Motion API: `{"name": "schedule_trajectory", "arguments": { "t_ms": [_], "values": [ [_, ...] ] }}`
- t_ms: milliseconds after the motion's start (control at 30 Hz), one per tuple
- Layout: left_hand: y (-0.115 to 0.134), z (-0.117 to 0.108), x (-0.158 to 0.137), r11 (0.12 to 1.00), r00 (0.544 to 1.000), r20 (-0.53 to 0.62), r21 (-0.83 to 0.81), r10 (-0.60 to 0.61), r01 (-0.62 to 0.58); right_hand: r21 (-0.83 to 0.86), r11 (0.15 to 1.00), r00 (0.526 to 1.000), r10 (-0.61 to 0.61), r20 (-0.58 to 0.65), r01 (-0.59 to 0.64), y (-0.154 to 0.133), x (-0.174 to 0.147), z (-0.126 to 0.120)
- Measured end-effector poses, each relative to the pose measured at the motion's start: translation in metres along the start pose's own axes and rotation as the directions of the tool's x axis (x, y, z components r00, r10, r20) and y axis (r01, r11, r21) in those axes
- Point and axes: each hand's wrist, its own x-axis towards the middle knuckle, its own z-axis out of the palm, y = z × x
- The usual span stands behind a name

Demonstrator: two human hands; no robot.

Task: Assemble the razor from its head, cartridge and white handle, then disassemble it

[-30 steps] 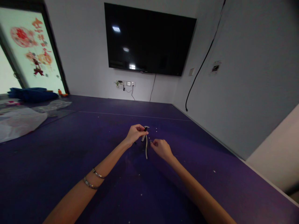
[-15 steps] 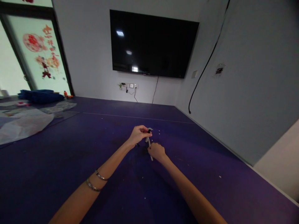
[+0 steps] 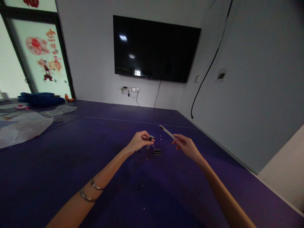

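Observation:
My right hand (image 3: 187, 147) pinches a slim white toothbrush (image 3: 169, 132), its dark-bristled end raised toward the upper left. My left hand (image 3: 139, 142) is closed with thumb and fingers on a small dark and silvery part (image 3: 151, 138); its exact kind is too small to tell. A greyish rod-like piece (image 3: 147, 147) shows just below those fingers. On the purple mat (image 3: 133, 196), between the hands and slightly nearer me, lies a small dark block with light marks (image 3: 157, 152). The two hands are apart.
White crumbs (image 3: 161, 137) dot the mat beyond the dark block. Clear plastic sheeting (image 3: 26, 126) and a dark blue cloth bundle (image 3: 41, 98) lie at the left. A black cable (image 3: 205, 77) hangs along the right wall; a television (image 3: 155, 49) is mounted ahead.
My right hand has moved up and right, away from my left hand, carrying the toothbrush. The dark block on the mat has come into view. My left hand keeps its small part.

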Motion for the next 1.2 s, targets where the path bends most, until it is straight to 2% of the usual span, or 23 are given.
{"name": "schedule_trajectory", "arguments": {
  "t_ms": [100, 233, 433, 600, 767, 1200],
  "values": [
    [0.0, -0.001, -0.003, 1.0, 1.0, 0.019, 0.008, 0.001, -0.001, -0.003, 0.999, 0.996, -0.053, -0.071, 0.053, -0.011, -0.005, -0.017],
    [-0.001, 0.001, -0.007, 1.0, 1.0, 0.02, 0.017, 0.001, -0.001, -0.073, 0.993, 0.994, -0.093, -0.054, 0.089, -0.025, -0.01, -0.026],
    [0.0, 0.01, -0.012, 0.999, 1.0, 0.005, -0.036, 0.011, -0.011, -0.178, 0.95, 0.967, -0.249, 0.062, 0.256, -0.034, -0.012, -0.024],
    [-0.001, 0.013, -0.014, 0.998, 0.999, 0.046, -0.057, 0.018, -0.016, -0.16, 0.943, 0.956, -0.28, 0.089, 0.292, -0.044, -0.012, -0.019],
    [-0.001, 0.012, -0.014, 0.999, 0.999, 0.041, -0.043, 0.023, -0.021, -0.139, 0.93, 0.938, -0.325, 0.122, 0.341, -0.051, -0.013, -0.013],
    [0.002, 0.013, -0.015, 0.999, 0.999, 0.029, 0.006, 0.035, -0.035, -0.254, 0.884, 0.92, -0.374, 0.116, 0.391, -0.051, -0.015, -0.011]
  ]
}}
